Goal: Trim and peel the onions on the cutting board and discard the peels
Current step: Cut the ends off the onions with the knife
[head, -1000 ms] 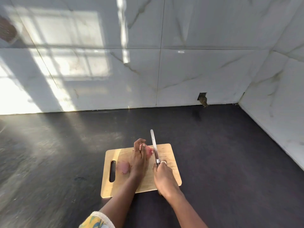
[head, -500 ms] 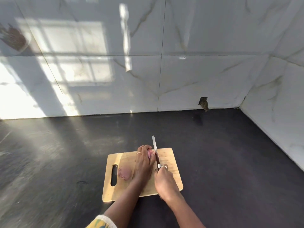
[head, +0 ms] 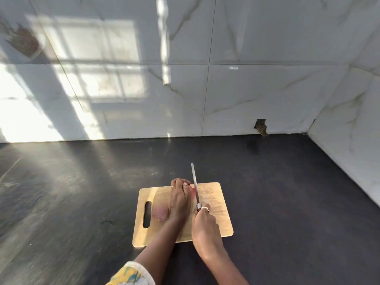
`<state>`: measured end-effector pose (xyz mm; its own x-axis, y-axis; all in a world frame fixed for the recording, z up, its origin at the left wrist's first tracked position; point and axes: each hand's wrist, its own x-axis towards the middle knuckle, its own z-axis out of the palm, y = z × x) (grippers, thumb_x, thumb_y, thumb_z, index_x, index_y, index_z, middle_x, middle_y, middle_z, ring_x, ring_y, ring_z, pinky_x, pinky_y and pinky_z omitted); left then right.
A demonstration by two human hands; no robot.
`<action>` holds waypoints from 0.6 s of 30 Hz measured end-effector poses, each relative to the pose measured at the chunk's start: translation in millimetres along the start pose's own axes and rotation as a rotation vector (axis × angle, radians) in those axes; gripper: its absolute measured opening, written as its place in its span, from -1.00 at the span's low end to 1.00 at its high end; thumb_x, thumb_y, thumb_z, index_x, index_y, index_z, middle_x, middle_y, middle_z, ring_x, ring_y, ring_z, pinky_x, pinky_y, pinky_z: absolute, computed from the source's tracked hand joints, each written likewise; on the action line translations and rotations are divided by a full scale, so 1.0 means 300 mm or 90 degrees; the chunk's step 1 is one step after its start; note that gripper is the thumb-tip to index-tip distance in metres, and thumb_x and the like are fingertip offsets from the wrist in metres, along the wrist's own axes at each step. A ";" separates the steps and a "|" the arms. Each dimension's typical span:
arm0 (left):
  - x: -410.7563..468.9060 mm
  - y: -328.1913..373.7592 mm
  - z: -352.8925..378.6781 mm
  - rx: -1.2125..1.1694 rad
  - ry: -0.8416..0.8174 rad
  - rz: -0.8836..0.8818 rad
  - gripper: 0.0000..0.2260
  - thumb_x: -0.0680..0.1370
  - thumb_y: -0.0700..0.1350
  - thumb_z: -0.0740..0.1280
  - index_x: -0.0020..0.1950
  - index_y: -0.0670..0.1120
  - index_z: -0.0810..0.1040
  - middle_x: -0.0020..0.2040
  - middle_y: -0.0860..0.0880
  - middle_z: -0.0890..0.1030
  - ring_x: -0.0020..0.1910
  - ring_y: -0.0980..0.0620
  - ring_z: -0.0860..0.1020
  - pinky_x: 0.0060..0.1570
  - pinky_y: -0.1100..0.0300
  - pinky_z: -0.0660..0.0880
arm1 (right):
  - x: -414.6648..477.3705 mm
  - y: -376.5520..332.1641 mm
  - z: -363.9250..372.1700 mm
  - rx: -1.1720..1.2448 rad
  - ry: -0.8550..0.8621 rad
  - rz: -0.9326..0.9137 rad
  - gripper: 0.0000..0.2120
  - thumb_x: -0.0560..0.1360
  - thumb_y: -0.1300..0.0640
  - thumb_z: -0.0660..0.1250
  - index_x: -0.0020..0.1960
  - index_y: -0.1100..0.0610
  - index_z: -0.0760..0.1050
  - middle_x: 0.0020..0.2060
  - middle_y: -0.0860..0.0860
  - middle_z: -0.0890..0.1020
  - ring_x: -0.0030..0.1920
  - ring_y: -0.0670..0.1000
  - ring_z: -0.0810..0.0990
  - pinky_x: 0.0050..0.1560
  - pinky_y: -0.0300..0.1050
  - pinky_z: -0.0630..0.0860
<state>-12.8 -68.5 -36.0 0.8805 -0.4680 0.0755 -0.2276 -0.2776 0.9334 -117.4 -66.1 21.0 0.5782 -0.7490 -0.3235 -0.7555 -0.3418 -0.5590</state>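
A wooden cutting board [head: 216,196] with a slot handle lies on the dark counter. My left hand [head: 180,199] curls over a red onion [head: 192,193] at the board's middle, hiding most of it. A second red onion [head: 160,211] lies loose just left of that hand. My right hand [head: 203,225] grips the handle of a knife [head: 195,186]. Its blade points away from me and sits against the right side of the held onion.
The dark counter [head: 287,202] stretches around the board on all sides. White marble-look wall tiles [head: 246,95] rise behind and on the right. A small hole with debris [head: 261,128] sits low in the back wall.
The camera view shifted a little. The knife blade stays against the right side of the held onion, and both hands keep their grips.
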 end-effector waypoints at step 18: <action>0.007 0.020 0.002 0.079 -0.012 0.003 -0.94 0.55 -0.20 0.22 -0.05 -0.19 0.45 -0.09 -0.05 0.42 -0.10 0.04 0.40 -0.19 0.37 0.19 | 0.056 -0.040 -0.027 0.072 -0.061 0.049 -0.66 0.61 0.25 -0.12 0.31 0.19 0.27 0.21 0.16 0.52 0.20 0.20 0.51 0.11 -0.03 0.41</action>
<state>-12.5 -71.5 -30.3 0.8714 -0.4852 0.0722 -0.2828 -0.3767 0.8821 -101.1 -79.2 28.5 0.5507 -0.7114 -0.4366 -0.7622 -0.2153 -0.6105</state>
